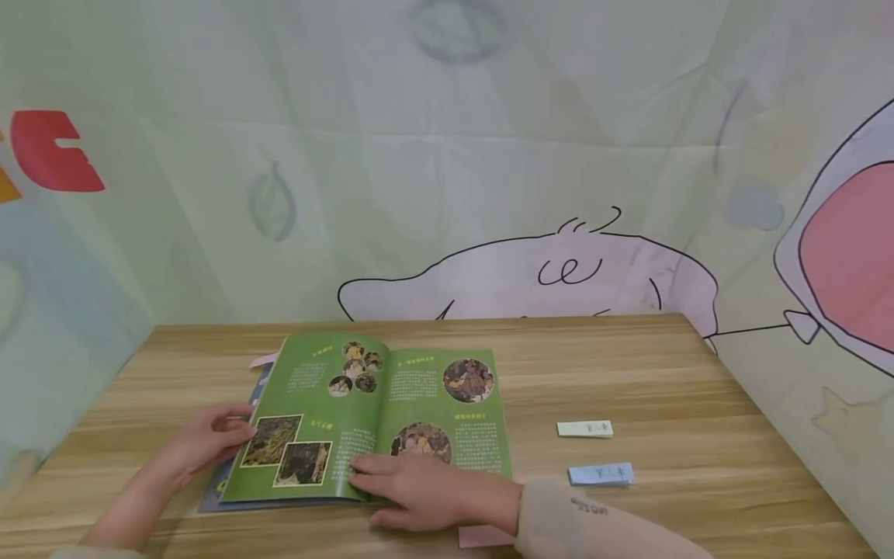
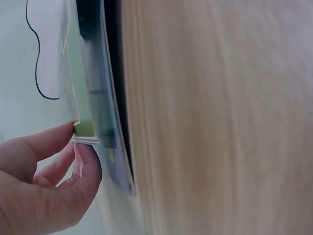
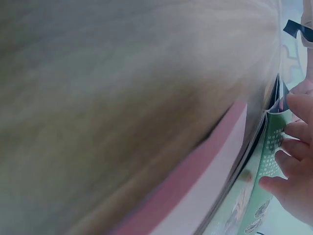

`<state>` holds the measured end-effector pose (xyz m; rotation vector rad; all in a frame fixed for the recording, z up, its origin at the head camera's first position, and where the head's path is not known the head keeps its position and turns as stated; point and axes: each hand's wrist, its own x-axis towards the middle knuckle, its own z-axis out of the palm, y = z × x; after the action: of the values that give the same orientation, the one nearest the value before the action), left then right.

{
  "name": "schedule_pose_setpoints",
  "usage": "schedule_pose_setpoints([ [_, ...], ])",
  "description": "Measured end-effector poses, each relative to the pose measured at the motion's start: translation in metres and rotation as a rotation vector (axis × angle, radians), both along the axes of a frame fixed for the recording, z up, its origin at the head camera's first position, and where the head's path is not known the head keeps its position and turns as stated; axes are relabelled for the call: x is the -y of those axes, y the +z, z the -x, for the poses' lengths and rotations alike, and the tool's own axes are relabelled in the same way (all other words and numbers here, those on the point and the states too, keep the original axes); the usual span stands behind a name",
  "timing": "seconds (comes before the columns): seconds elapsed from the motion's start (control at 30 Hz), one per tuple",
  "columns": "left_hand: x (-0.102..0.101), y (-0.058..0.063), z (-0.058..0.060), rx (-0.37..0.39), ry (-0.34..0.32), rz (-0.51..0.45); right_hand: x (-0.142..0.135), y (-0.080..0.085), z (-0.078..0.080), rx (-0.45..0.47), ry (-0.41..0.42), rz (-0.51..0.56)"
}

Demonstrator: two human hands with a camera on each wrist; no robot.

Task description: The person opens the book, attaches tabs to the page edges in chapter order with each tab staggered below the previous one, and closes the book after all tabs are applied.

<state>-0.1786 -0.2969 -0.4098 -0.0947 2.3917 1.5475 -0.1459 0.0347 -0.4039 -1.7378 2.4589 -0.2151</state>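
An open magazine (image 1: pixel 447 411) with green pages, round and square photos and small text lies at the left of the wooden table. At its left edge my left hand (image 1: pixel 206 442) pinches the pages between thumb and fingers; the left wrist view shows this grip (image 2: pixel 54 191) from the side. My right hand (image 1: pixel 426 493) rests palm down across the lower part by the fold, fingers stretched out, covering part of the right page. In the right wrist view the fingertips (image 3: pixel 274 183) lie on the green page. A blue-grey cover (image 1: pixel 213 497) shows beneath the left pages.
Right of the magazine lie a pale green paper slip (image 1: pixel 585 429) and a blue slip (image 1: pixel 601 474), both handwritten. A pink slip (image 1: pixel 483 536) sits partly under my right wrist, and another pink tab (image 1: pixel 264 360) sticks out at the upper left. A printed cloth (image 1: pixel 433 178) hangs behind the table.
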Motion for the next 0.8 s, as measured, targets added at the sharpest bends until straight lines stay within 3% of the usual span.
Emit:
schedule_pose_setpoints([
  [0.3, 0.005, -0.005, 0.002, 0.001, 0.025, 0.099, 0.007, 0.001, -0.003, 0.065, -0.025, -0.109],
  [0.57, 0.004, -0.006, 0.003, -0.031, 0.025, 0.170, 0.010, 0.000, -0.005, 0.049, -0.042, -0.178],
  [0.7, 0.004, -0.005, 0.002, -0.087, 0.001, 0.258, 0.011, -0.001, -0.005, 0.076, -0.046, -0.189],
  [0.8, 0.005, -0.003, 0.001, -0.212, -0.023, 0.421, 0.012, 0.000, -0.005, 0.106, -0.047, -0.187],
])
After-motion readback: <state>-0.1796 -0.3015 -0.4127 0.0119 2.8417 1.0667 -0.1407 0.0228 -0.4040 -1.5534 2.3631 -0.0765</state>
